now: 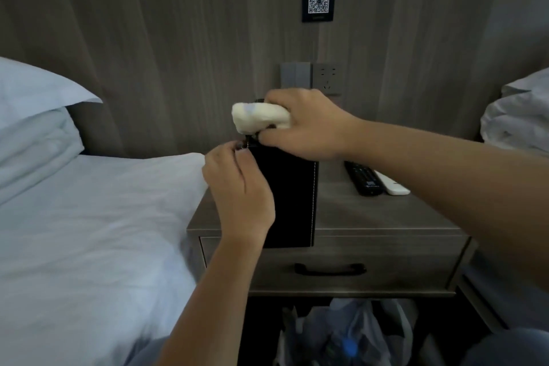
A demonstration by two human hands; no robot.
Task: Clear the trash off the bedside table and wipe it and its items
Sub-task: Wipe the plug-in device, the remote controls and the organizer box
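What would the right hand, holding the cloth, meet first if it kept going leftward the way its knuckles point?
Probably nothing close: past the cloth in the right hand the way looks free, then the pillow on the bed, though depth is unclear.

Black box [292, 199], white stitching; cream cloth [258, 119]; grey wood-grain table [386, 211].

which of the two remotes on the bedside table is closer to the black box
The black remote; it lies between the black box and the white remote, which sits farther right.
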